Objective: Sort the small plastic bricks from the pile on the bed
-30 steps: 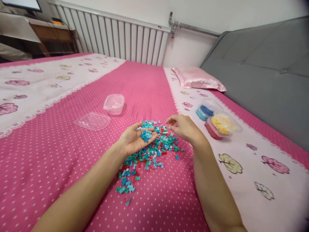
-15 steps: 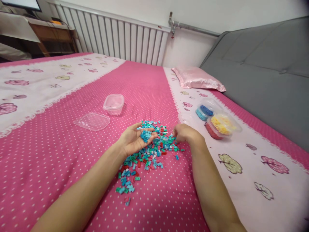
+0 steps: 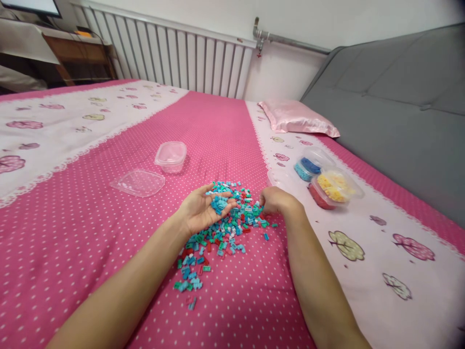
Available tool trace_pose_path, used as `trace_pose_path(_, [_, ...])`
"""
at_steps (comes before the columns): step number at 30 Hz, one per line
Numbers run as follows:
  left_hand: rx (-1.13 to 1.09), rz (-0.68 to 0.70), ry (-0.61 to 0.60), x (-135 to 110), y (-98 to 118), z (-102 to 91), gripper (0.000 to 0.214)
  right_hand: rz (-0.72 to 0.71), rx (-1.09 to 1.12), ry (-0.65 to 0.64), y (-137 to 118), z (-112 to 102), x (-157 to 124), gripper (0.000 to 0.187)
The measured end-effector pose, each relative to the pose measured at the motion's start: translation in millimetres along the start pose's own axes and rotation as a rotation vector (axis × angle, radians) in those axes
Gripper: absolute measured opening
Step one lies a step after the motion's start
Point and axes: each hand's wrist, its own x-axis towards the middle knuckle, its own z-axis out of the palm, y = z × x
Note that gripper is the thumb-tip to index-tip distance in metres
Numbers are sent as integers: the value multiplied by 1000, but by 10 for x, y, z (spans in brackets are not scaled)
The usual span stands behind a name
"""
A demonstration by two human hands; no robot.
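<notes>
A heap of small plastic bricks (image 3: 221, 232), mostly teal and light blue with some red and white, lies on the pink dotted bedspread (image 3: 90, 228). My left hand (image 3: 199, 211) is palm up over the heap, fingers cupped around a small pile of light blue bricks (image 3: 219, 204). My right hand (image 3: 278, 200) rests at the heap's right edge, fingers curled down and pinching among the bricks; what they grip is hidden.
An empty clear tub (image 3: 171, 156) and its loose lid (image 3: 138, 182) sit to the left beyond the heap. To the right stand tubs with blue (image 3: 308, 167), yellow (image 3: 336, 186) and red (image 3: 319, 198) bricks. A pink pillow (image 3: 298, 118) and grey headboard (image 3: 399, 106) lie farther right.
My right hand has dropped from an open hover above the heap's right side and curled its fingers into the bricks. My left hand has stayed cupped in place.
</notes>
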Motion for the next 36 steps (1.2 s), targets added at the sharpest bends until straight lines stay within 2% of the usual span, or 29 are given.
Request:
trace_pose_path(4, [-1, 0, 6, -9, 0, 11, 42, 17, 41, 94, 47, 61, 66, 24])
trace_pose_path(12, [-11, 5, 9, -2, -5, 7, 43, 68, 89, 193, 84, 133, 195, 28])
trace_pose_path(26, [-7, 14, -1, 21, -4, -16, 40, 123, 162, 226, 70, 126, 189, 24])
trace_pose_path(29, [-4, 14, 17, 6, -5, 7, 40, 70, 224, 318, 98, 121, 172, 20])
trace_pose_path(36, [-11, 13, 18, -5, -8, 20, 40, -219, 559, 484, 82, 22, 40, 11])
